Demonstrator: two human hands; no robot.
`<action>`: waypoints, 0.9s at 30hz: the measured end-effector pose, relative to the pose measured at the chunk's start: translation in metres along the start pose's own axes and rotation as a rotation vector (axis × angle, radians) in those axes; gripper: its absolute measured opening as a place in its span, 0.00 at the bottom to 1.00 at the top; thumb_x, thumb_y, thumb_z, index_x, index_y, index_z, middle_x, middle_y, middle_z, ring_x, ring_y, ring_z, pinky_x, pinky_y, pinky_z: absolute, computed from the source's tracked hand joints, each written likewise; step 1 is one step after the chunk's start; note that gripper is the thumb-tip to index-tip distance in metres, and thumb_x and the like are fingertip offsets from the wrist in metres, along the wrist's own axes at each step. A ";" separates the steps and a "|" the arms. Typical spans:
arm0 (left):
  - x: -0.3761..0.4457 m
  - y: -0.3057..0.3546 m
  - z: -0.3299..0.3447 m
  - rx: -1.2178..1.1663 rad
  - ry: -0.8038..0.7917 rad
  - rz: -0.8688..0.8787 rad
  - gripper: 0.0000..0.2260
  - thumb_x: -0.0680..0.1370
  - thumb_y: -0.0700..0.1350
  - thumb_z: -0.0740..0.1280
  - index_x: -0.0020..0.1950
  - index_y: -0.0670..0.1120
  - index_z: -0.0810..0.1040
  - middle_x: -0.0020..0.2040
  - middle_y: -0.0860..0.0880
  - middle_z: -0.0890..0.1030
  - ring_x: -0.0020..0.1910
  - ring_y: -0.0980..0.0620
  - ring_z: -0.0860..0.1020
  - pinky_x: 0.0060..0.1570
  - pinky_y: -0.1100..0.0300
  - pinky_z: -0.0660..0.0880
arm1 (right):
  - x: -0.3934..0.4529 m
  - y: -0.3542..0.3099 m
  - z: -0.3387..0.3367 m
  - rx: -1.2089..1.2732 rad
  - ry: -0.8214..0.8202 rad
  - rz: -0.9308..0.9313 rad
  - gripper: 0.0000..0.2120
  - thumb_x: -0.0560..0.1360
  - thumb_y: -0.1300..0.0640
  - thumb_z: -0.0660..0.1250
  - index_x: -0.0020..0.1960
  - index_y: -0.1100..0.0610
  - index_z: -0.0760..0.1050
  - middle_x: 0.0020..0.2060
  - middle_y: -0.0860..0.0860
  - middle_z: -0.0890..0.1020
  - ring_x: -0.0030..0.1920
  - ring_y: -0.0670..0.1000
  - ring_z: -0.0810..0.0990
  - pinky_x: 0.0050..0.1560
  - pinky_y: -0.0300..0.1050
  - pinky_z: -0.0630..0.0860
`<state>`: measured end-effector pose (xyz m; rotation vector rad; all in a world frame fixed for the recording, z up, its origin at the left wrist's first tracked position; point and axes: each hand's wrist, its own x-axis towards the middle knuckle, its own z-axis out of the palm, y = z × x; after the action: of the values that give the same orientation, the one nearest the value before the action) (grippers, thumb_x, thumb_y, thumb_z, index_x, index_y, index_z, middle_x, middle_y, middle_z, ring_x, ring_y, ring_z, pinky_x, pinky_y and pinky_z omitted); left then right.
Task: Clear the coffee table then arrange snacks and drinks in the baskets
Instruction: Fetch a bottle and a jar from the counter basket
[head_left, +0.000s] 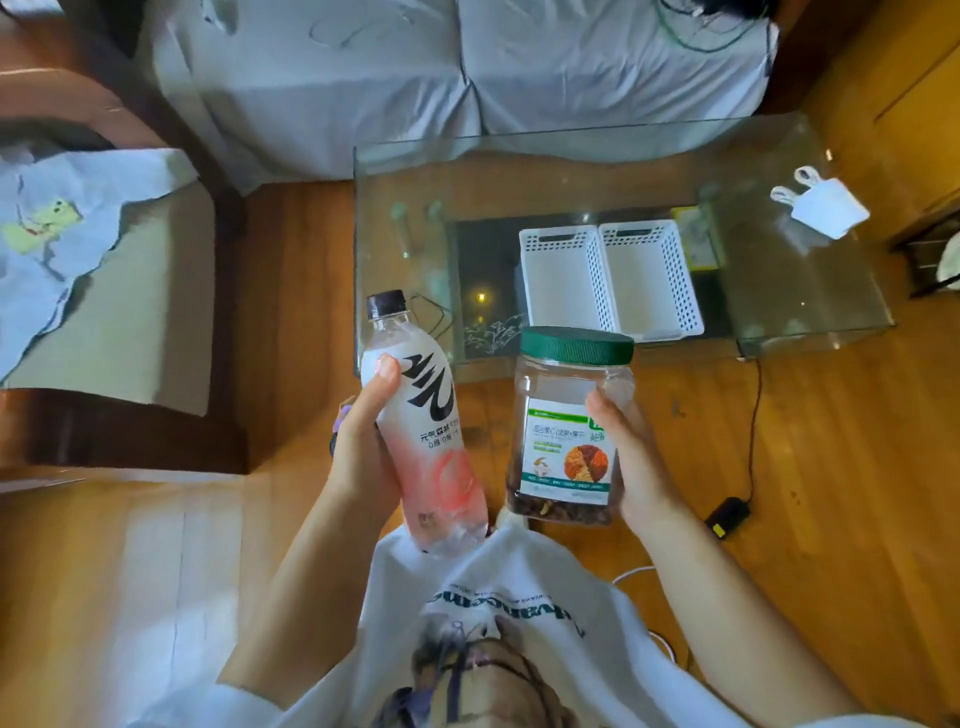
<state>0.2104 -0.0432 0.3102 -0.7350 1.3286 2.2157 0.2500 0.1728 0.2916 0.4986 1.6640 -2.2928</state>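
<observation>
My left hand (363, 441) grips a pink drink bottle (431, 431) with a black cap, held upright and tilted slightly left. My right hand (631, 457) holds a clear plastic jar of mixed nuts (563, 441) with a green lid. Both are held in the air over the wooden floor, just short of the glass coffee table (779, 291). Two white perforated baskets, one on the left (563, 278) and one on the right (649, 278), stand side by side on the table near its front edge, with nothing visible inside them.
A white folded item with loops (826, 205) lies on the table's right end. A covered sofa (467, 78) stands behind the table and an armchair (104, 291) to the left. A black adapter and cable (727, 514) lie on the floor at right.
</observation>
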 end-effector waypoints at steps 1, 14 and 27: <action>0.007 0.004 0.003 -0.007 -0.023 0.034 0.22 0.65 0.58 0.70 0.51 0.45 0.80 0.40 0.47 0.84 0.41 0.48 0.82 0.43 0.53 0.79 | 0.010 -0.007 -0.001 -0.002 0.021 0.017 0.29 0.54 0.37 0.75 0.50 0.47 0.74 0.42 0.45 0.85 0.44 0.46 0.85 0.36 0.37 0.79; 0.146 0.089 0.025 -0.004 0.109 0.137 0.23 0.67 0.51 0.66 0.60 0.44 0.74 0.43 0.45 0.81 0.40 0.48 0.80 0.40 0.54 0.80 | 0.207 -0.051 0.006 -0.258 0.095 0.107 0.30 0.61 0.44 0.71 0.62 0.43 0.65 0.61 0.47 0.77 0.59 0.50 0.78 0.55 0.48 0.78; 0.339 0.102 0.009 0.428 0.426 0.237 0.31 0.55 0.45 0.79 0.52 0.60 0.69 0.49 0.55 0.78 0.46 0.62 0.78 0.50 0.61 0.73 | 0.394 -0.026 0.006 -0.602 0.298 0.166 0.33 0.61 0.46 0.78 0.59 0.46 0.62 0.55 0.46 0.66 0.58 0.47 0.68 0.45 0.35 0.71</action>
<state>-0.1111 -0.0432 0.1612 -0.9511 2.1113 1.8914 -0.1184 0.1702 0.1490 0.8146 2.2279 -1.5420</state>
